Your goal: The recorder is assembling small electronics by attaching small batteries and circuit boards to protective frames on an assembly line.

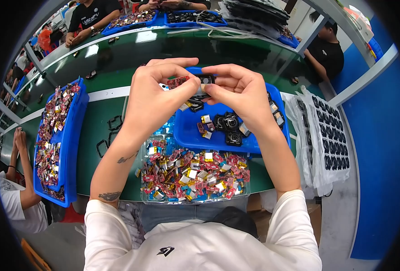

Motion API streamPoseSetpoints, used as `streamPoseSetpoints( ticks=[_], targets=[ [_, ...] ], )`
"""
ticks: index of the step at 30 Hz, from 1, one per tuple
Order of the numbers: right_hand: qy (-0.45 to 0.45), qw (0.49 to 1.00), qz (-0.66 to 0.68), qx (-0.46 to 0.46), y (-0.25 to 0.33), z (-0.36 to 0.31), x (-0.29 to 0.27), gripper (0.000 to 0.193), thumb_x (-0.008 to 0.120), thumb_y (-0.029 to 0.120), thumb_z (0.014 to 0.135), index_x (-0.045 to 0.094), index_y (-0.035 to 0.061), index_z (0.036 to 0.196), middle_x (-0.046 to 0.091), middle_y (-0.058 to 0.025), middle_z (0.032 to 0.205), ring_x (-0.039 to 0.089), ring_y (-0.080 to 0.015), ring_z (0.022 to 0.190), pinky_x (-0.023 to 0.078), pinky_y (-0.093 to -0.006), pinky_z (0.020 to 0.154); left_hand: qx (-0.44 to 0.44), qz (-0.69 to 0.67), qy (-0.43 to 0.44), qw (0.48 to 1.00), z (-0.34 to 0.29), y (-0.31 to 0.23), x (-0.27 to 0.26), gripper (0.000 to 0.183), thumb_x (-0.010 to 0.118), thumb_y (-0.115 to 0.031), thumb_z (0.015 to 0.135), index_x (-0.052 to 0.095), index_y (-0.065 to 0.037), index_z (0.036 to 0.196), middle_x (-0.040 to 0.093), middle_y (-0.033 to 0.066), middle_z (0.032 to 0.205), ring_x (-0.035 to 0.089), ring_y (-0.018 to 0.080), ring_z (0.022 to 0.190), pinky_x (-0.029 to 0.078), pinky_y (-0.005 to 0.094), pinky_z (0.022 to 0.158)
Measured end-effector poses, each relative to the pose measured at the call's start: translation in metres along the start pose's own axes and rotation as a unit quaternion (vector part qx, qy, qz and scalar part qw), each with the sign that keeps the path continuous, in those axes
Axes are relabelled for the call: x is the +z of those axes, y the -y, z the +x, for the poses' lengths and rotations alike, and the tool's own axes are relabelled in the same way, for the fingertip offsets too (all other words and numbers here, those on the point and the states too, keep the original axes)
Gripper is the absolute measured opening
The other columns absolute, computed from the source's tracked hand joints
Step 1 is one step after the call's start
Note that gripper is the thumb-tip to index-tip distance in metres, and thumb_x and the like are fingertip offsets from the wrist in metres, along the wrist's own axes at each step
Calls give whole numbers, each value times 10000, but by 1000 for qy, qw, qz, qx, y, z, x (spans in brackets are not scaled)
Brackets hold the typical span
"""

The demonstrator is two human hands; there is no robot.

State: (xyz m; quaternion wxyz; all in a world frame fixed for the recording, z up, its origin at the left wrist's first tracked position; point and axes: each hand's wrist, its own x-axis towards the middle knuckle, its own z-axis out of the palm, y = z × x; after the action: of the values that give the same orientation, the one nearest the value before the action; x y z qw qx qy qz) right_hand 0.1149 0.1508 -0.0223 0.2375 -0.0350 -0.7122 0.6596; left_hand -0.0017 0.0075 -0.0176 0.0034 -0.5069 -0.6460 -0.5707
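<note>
My left hand (pixel 161 88) pinches a small red circuit board (pixel 178 81) between thumb and fingers. Close beside it, my right hand (pixel 241 90) grips a small black casing (pixel 206 78) at its right end. The two pieces are held up near each other; whether they touch or are joined by wires I cannot tell. Below the hands sits a blue tray (pixel 193 137) with black watch-like cases (pixel 230 122) and a few boards with silver cells. Nearer to me, a clear plastic tray (pixel 195 202) is heaped with red boards and silver-and-yellow battery cells (pixel 193 174).
Another blue bin (pixel 74 149) full of boards stands at the left. Loose black frames (pixel 114 124) lie on the green table (pixel 93 167). White trays of black parts (pixel 331 135) are at the right. Co-workers sit across the bench and at both sides; a metal post (pixel 364 74) rises at right.
</note>
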Motion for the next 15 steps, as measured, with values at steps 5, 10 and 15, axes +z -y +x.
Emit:
streamPoseSetpoints(
  ticks=[5, 10, 15],
  targets=[
    [-8, 999, -23, -24, 1, -3, 1, 275, 652, 18, 820, 583, -32, 1082, 663, -108, 842, 663, -126, 741, 545, -225, 668, -16, 17, -26, 999, 1, -1, 4, 117, 675, -121, 720, 712, -17, 761, 702, 123, 957, 610, 196, 877, 473, 321, 779],
    [-8, 999, -24, -29, 2, -5, 5, 261, 653, 21, 820, 585, -31, 1066, 662, -102, 832, 661, -119, 736, 540, -218, 664, -24, 13, -31, 999, 0, 0, 4, 123, 673, -127, 726, 711, -16, 762, 713, 98, 900, 597, 181, 840, 460, 323, 795],
    [-12, 999, -35, -39, 3, -6, 6, 254, 648, 0, 833, 589, -37, 1077, 670, -110, 893, 657, -117, 782, 565, -236, 675, -30, -4, -36, 999, -1, 0, 6, 130, 672, -128, 731, 709, -8, 764, 714, 91, 891, 591, 174, 832, 457, 323, 793]
  ],
)
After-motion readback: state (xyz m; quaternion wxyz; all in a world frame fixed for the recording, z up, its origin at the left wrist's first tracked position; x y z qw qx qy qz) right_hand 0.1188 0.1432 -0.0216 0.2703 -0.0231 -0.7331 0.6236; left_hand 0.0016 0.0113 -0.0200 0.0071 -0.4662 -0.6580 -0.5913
